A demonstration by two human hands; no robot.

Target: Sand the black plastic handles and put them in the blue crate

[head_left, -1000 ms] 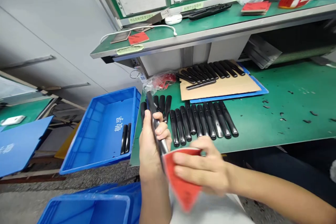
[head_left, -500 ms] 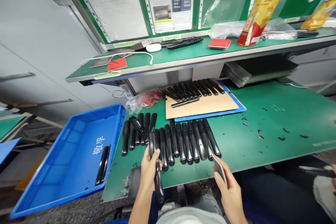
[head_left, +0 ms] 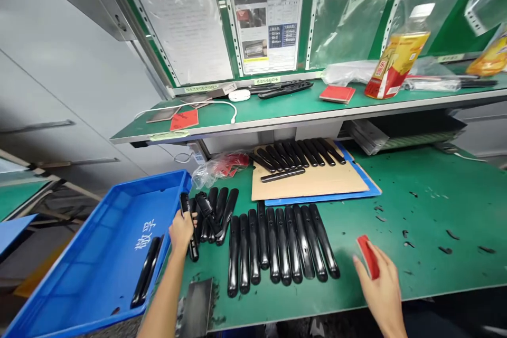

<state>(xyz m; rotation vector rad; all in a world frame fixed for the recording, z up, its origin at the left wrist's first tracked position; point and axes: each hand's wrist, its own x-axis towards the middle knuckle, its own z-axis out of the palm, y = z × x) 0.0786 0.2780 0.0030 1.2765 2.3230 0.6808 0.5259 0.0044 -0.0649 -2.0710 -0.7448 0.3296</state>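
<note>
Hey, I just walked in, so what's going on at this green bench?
A person is working bare-handed. The left hand holds a black piece at the left edge of the bench, next to a blue bin. The right hand holds a red pad out to the right. More black handle-shaped pieces lie lined up between the hands, and others rest on a cardboard sheet behind.

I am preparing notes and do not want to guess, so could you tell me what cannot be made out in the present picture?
All in the head view:
Middle of the held black piece: hidden by the left hand.
Part of the red pad: covered by the right hand.
Small print on the pictured sheet: too small to read.
Yellow package: cut off by the right edge.
</note>
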